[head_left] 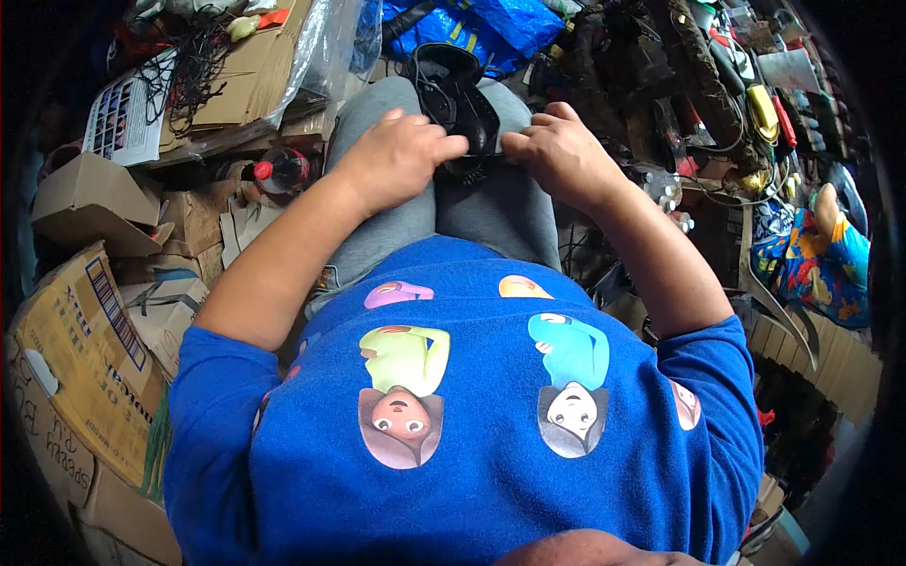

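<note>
A black lace-up shoe (461,102) lies across my grey-trousered knees, its opening at the far end and its toe toward me. My left hand (401,156) is closed just left of the toe, thumb and fingers pressed together. On the other side of the toe my right hand (564,156) is closed in a similar pinch. Whatever either hand grips is too small or hidden to make out. Under the toe, between my thighs, sits something dark that I cannot identify.
Cardboard boxes (85,340) crowd the left, near a red-capped bottle (276,172) of dark drink. Tangled black cords (193,71) lie on cardboard at the far left. A blue plastic bag (510,33) is beyond my knees. Tools and a yellow-handled item (763,113) clutter the right.
</note>
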{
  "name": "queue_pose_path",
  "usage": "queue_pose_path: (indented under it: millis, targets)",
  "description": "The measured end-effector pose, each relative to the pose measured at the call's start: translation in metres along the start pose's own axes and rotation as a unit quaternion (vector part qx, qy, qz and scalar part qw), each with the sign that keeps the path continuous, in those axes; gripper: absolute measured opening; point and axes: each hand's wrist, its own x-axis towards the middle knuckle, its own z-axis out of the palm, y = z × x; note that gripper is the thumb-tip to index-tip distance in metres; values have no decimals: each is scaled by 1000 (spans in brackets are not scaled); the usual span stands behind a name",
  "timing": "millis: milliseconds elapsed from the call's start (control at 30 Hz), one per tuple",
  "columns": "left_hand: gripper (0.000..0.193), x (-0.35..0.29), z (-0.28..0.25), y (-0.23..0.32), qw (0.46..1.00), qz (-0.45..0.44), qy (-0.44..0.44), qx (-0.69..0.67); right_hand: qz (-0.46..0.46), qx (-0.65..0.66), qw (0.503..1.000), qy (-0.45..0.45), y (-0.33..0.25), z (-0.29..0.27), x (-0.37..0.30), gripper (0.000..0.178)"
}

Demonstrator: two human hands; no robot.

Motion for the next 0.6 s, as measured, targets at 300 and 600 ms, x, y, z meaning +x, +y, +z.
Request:
queue_pose_path:
  millis: [300,600]
  targets:
    - [5,-116,-83,-55,870,-295,151,-366,397,557,721,113,69,3,-100,17]
    - [30,-17,-98,31,596,75,-26,-799,-12,879,458,134,15,-34,1,14]
